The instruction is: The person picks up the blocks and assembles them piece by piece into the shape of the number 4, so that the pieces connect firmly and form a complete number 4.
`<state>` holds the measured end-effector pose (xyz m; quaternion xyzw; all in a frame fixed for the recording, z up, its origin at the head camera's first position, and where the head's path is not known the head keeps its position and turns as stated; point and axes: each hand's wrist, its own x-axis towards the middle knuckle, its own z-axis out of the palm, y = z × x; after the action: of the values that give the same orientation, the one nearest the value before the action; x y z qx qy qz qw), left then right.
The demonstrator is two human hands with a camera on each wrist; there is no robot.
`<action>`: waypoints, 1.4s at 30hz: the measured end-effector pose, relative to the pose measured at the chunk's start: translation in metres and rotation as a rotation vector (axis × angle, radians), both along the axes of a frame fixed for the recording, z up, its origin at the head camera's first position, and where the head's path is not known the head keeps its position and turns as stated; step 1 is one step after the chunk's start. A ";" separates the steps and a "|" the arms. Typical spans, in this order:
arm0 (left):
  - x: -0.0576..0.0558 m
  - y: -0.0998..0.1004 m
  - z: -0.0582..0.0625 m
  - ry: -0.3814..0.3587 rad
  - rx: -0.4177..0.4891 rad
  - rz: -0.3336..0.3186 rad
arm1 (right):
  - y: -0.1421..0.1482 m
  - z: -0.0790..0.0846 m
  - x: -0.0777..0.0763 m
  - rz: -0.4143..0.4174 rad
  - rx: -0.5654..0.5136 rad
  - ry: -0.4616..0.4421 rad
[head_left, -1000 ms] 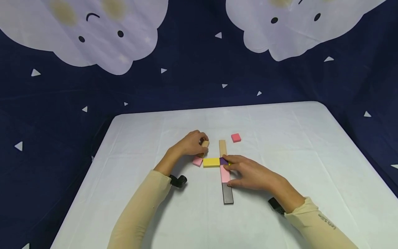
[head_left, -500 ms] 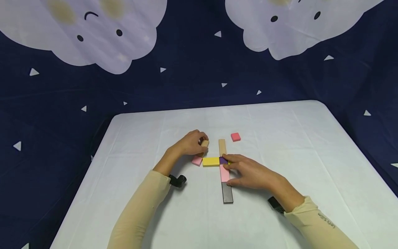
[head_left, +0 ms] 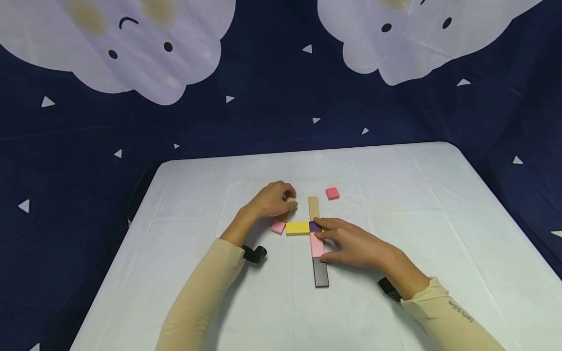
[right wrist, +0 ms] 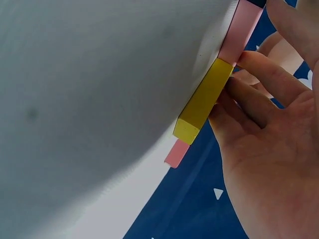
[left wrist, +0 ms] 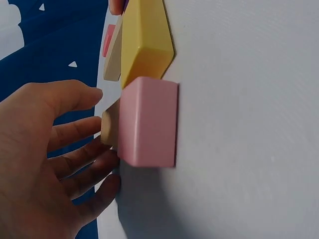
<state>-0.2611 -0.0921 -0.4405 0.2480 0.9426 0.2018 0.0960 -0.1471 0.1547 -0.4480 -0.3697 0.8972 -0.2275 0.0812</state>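
My left hand point(head_left: 270, 201) is over a light wooden block point(head_left: 285, 215), partly hidden under its fingers. In the left wrist view, this wooden block point(left wrist: 110, 125) lies behind a pink block point(left wrist: 149, 124); the thumb stands off it, with loosely bent fingers close beside it. A yellow block point(head_left: 297, 228) runs from that pink block to a small purple piece point(head_left: 313, 227). My right hand point(head_left: 351, 246) rests relaxed along the column, fingertips at the purple piece and thumb at the joint of a longer pink block point(head_left: 316, 244) and a dark grey block point(head_left: 321, 273). Another yellow block point(right wrist: 204, 97) lies beneath its fingers.
A second wooden block point(head_left: 313, 208) extends the column toward the back. Beyond it, slightly right, lies a small red-pink square block point(head_left: 332, 193). All lie on a white-covered table point(head_left: 246, 312), with a dark blue cloud-patterned curtain point(head_left: 272, 117) behind.
My left hand shifts slightly up and right, its fingers loosening around the wooden block, which covers more of it from view. The right hand stays put.
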 end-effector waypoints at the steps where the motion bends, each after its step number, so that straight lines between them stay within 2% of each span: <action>1: -0.001 0.001 0.000 0.005 0.006 0.000 | 0.000 0.000 0.000 0.001 -0.001 -0.001; 15: -0.009 0.034 0.010 0.028 -0.020 -0.031 | 0.000 0.001 0.000 0.007 -0.006 0.006; 25: -0.013 0.065 0.011 0.045 -0.067 -0.063 | 0.001 0.001 0.000 0.021 -0.016 0.006; 31: -0.014 0.081 0.009 0.063 -0.112 -0.082 | 0.002 0.000 -0.001 0.043 -0.031 0.038; 42: -0.012 0.100 0.005 0.134 -0.157 -0.134 | 0.004 -0.001 -0.001 0.042 -0.027 0.043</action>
<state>-0.2733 0.0077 -0.4355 0.3150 0.9412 0.1035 0.0652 -0.1481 0.1585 -0.4488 -0.3942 0.8877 -0.2300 0.0616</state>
